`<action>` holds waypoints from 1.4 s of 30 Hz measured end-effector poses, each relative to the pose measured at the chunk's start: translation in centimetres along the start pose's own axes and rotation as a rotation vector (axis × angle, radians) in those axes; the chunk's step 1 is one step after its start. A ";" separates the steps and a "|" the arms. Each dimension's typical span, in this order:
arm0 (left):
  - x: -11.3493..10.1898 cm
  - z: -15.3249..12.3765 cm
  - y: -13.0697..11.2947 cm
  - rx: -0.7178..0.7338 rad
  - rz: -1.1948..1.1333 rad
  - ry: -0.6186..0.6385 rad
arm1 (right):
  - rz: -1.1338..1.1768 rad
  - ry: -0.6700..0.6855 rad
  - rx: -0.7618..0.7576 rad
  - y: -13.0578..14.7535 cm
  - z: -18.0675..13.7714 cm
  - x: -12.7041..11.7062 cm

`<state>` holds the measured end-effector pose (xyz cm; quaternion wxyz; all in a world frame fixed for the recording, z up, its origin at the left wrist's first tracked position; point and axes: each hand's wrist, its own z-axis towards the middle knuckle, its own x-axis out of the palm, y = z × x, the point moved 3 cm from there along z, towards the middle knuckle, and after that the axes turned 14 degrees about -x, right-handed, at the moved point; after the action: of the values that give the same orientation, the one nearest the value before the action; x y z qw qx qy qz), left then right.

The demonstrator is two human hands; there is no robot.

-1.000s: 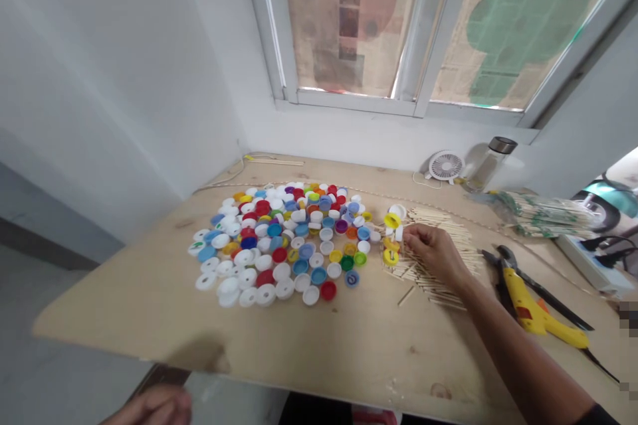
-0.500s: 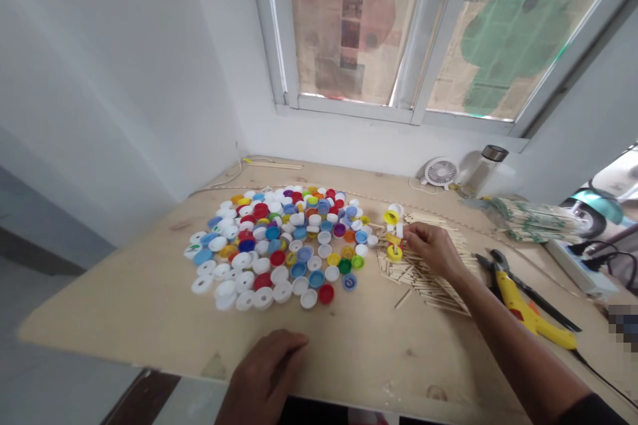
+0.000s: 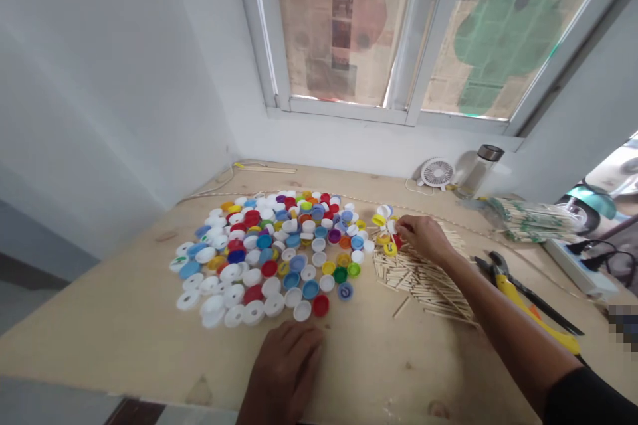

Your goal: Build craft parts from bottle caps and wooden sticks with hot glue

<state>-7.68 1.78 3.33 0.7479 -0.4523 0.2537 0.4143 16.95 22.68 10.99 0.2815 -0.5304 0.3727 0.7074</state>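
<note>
To the right of a large pile of bottle caps (image 3: 272, 287), my right hand (image 3: 423, 237) pinches the side of a small upright cluster of bottle caps (image 3: 389, 249). Yellow, white and pale blue caps show in this cluster, and a red cap (image 3: 397, 241) sits right by my fingertips. How the caps are joined is too small to tell. Around and under the cluster spread loose short wooden sticks (image 3: 423, 285). My left hand (image 3: 286, 366) rests on the table below the pile, fingers loosely bent, with nothing visible in it.
A yellow glue gun (image 3: 535, 322) and dark-jawed pliers (image 3: 498, 265) lie at the right. Farther back are a power strip (image 3: 573, 264), a packed bundle of sticks (image 3: 533, 220), a small white fan (image 3: 437, 174) and a glass bottle (image 3: 477, 172). A cord crosses the table's back.
The capped cluster has turned or tilted slightly in my right hand, and a red cap now shows by the fingers. My left hand has moved up and right, nearer the pile. The view shifted slightly.
</note>
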 end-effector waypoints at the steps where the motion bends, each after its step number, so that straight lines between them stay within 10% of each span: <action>1: 0.2 0.1 0.2 0.006 0.012 -0.008 | -0.015 0.026 0.000 0.1 0.3 0.1; 24: 1.0 0.0 1.5 0.115 0.166 -0.082 | 0.002 0.148 0.000 1.4 3.9 2.2; 34: 3.1 -0.6 3.5 0.056 0.262 -0.165 | -0.059 -0.007 0.111 -4.9 -3.1 -2.1; 42: 1.8 -0.5 3.8 0.101 0.182 -0.101 | -0.089 0.145 0.013 -5.0 -7.0 -2.0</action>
<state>-9.93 2.98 -0.02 0.7411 -0.3676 0.2762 0.4892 25.27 19.72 10.66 0.2886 -0.5944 0.3728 0.6515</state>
